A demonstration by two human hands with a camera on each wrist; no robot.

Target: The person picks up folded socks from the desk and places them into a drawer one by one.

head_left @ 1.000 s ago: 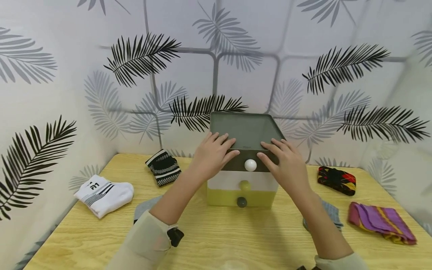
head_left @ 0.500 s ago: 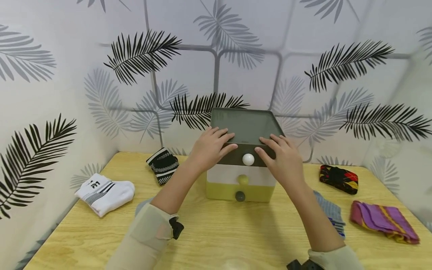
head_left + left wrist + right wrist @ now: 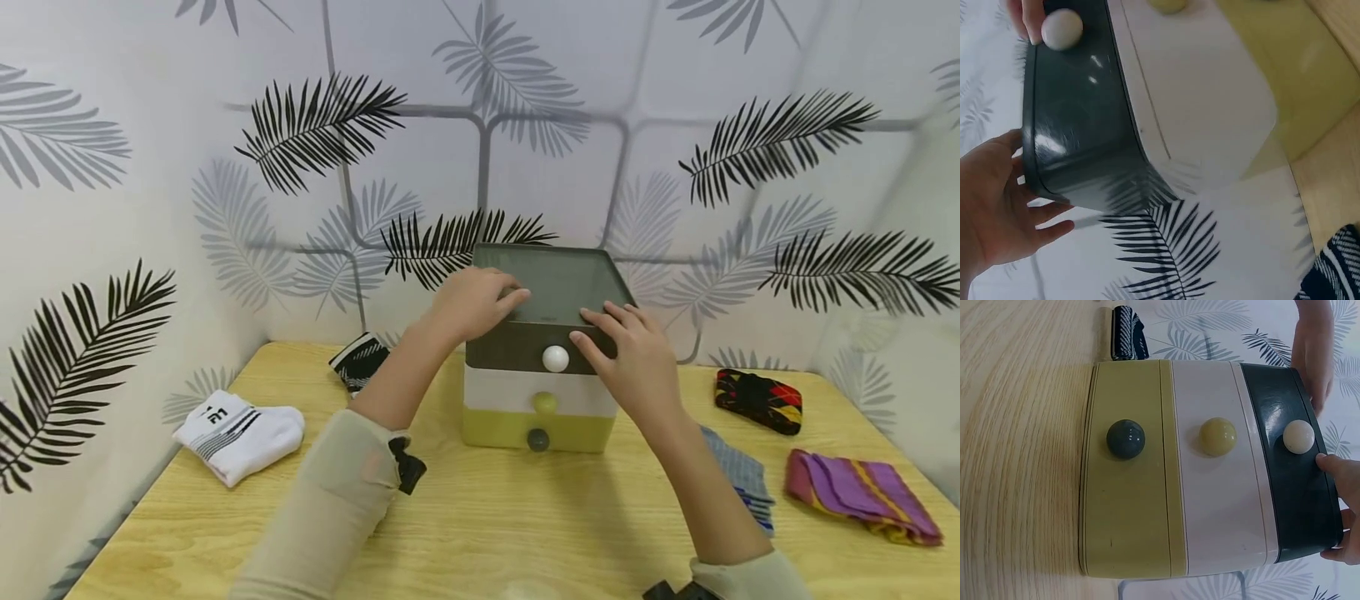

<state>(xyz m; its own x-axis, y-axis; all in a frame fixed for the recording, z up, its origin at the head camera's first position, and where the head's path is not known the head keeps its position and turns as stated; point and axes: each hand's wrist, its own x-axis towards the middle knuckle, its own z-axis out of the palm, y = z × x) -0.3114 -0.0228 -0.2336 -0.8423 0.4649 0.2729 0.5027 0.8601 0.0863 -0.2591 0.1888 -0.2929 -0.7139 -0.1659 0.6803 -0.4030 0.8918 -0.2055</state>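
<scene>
On the table stands a small drawer box (image 3: 536, 387) with a dark grey top tier, a white middle tier and a yellow-green bottom tier. Each tier has a round knob; the top tier's white knob (image 3: 1299, 437) faces forward. Across the upper left edge rests my left hand (image 3: 480, 304); in the left wrist view its fingers lie spread beside the dark tier's left corner. My right hand (image 3: 633, 358) touches the upper right front corner, fingers over the rim and thumb on the front near the white knob. Some fingertips are hidden behind the box.
At the left are white folded socks (image 3: 236, 437) and a black-and-white patterned sock bundle (image 3: 358, 364), partly covered by my left arm. To the right lie a black, red and yellow bundle (image 3: 759, 402), grey-blue socks (image 3: 742, 475) and a purple-and-yellow folded bundle (image 3: 862, 496). Patterned fabric hangs behind.
My left hand has shifted up and back along the box's left edge, its thumb now over the top rather than the front. The right hand stays at its corner.
</scene>
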